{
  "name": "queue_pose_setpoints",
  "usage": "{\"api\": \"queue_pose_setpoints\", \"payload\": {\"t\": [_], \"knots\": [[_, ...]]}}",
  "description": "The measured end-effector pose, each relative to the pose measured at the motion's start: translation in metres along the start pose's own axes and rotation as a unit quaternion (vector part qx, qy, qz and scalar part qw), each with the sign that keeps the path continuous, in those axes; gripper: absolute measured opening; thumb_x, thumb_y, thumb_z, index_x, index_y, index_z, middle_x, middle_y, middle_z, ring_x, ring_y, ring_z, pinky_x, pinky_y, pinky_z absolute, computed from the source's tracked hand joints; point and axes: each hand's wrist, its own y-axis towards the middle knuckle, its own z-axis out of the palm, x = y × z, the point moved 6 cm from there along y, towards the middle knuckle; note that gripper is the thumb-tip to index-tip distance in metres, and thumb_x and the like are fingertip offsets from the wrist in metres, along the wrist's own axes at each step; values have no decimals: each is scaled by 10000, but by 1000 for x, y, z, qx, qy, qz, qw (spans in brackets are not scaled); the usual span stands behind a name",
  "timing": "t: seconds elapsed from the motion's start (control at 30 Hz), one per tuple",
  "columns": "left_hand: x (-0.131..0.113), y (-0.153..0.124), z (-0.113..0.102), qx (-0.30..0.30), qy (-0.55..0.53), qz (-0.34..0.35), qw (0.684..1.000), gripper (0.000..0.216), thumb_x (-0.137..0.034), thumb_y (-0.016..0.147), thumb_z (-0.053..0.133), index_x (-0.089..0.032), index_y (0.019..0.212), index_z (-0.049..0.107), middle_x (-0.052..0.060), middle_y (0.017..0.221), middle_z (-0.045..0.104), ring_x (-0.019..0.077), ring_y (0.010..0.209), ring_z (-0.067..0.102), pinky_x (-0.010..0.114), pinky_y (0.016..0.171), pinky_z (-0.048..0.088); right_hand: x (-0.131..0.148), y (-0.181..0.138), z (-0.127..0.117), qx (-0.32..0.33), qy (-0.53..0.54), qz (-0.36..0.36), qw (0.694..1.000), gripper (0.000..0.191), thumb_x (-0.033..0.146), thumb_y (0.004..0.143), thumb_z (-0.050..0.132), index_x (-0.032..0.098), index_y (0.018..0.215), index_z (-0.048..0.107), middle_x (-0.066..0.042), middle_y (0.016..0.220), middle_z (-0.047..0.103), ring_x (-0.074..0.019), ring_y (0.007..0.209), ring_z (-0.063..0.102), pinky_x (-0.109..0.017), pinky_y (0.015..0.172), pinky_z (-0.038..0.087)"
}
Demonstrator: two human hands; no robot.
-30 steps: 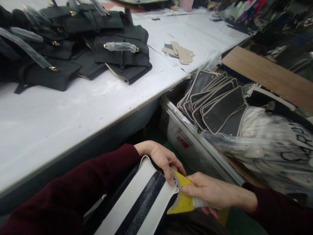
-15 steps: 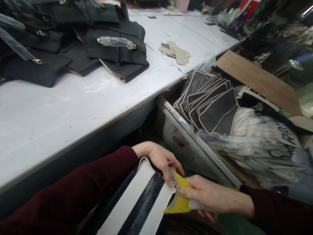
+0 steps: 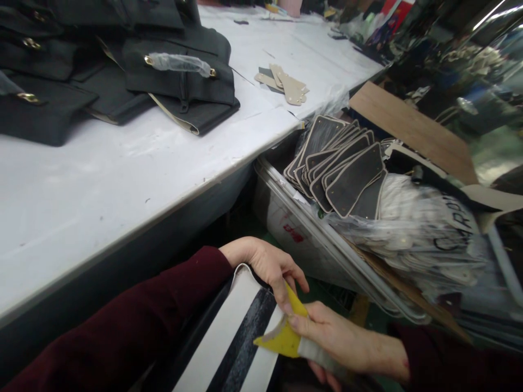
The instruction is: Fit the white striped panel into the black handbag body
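- The white table point(image 3: 122, 163) fills the upper left, its front edge running down to the left above the hands.
- Black bags point(image 3: 180, 76) lie heaped on the table's far left; the nearest one has a handle wrapped in clear plastic with brass fittings at its ends.
- A clear bin point(image 3: 294, 228) stands just right of the table, below its edge, with red print on its side wall.
- A plastic bag point(image 3: 429, 234) with black lettering lies across the right part of the bin.
- Dark panels point(image 3: 343, 169) with pale edges are fanned out in a stack at the top of the bin.
- A brown board point(image 3: 408, 128) lies behind the bin, to the right.
- The panel point(image 3: 241, 337), cream with a black stripe down its middle, lies low in front of the person, below the table edge.
- The left hand point(image 3: 267, 264), in a maroon sleeve, is closed on the panel's top edge, fingers curled over it, fingertips pressing on the yellow piece.
- The right hand point(image 3: 335, 340) pinches the yellow piece between thumb and fingers, just beside the left fingertips.
- Tan cutouts point(image 3: 284, 87) lie in a small pile on the far part of the table.
- The yellow piece point(image 3: 284, 340) sits at the panel's upper right corner, touching it, with a grey curved strip along its edge.
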Motion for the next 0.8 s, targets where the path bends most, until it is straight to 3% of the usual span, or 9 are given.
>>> {"api": "queue_pose_setpoints", "payload": {"t": [0.13,0.27,0.37,0.53,0.6,0.67,0.73,0.8], "knots": [[3,-2,-5,10,-19,13,1000,832,-436,658,823,-149,1377,517,106,1213,689,306,1140,634,380,948,534,-6,9,15,-19,55,-24,998,722,835,787,384,133,760,549,-25,451,542,-97,282,449,-166,294,363],[-7,-17,-15,-25,-66,25,997,611,-527,793,700,-206,1303,596,74,1176,711,255,1130,644,366,993,504,-9,14,23,-22,83,-50,995,767,866,765,390,127,839,582,-29,469,559,-96,275,419,-173,296,330],[-19,-35,-20,-102,-21,10,994,578,-551,804,679,-173,1239,648,97,1137,726,256,1098,657,364,991,502,-12,9,28,-34,53,-65,996,817,897,746,357,119,806,601,-25,482,532,-85,320,410,-171,330,308],[-29,-78,-7,-287,45,8,957,519,-528,862,621,-170,1236,652,101,1223,690,251,1163,618,346,1045,453,-22,-22,37,7,-33,-205,978,739,821,792,468,106,780,656,-31,683,555,-55,552,407,-157,518,324],[-25,-98,4,-389,3,33,921,510,-517,894,580,-163,1257,628,107,1252,673,235,1182,606,343,1070,427,-29,-32,22,-56,-26,-215,975,750,825,797,445,108,639,597,-21,574,495,-69,524,391,-190,513,304],[-17,-115,19,-486,-55,48,871,523,-516,915,543,-144,1278,601,119,1280,655,228,1206,590,352,1096,399,-28,-38,-3,-184,27,-223,957,710,802,808,461,139,563,531,-10,505,452,-91,494,408,-225,532,340],[-8,-127,38,-558,-92,38,824,530,-530,925,511,-149,1284,595,104,1316,635,230,1242,562,361,1124,364,-16,-40,-22,-278,101,-258,920,638,751,826,502,161,585,529,-10,545,478,-118,540,460,-253,616,413],[0,-132,58,-599,-113,16,792,545,-558,928,483,-178,1305,586,69,1319,636,235,1252,549,367,1130,352,1,-32,-26,-299,143,-297,895,558,703,833,547,164,694,593,-15,622,513,-151,631,515,-282,722,465]]}}
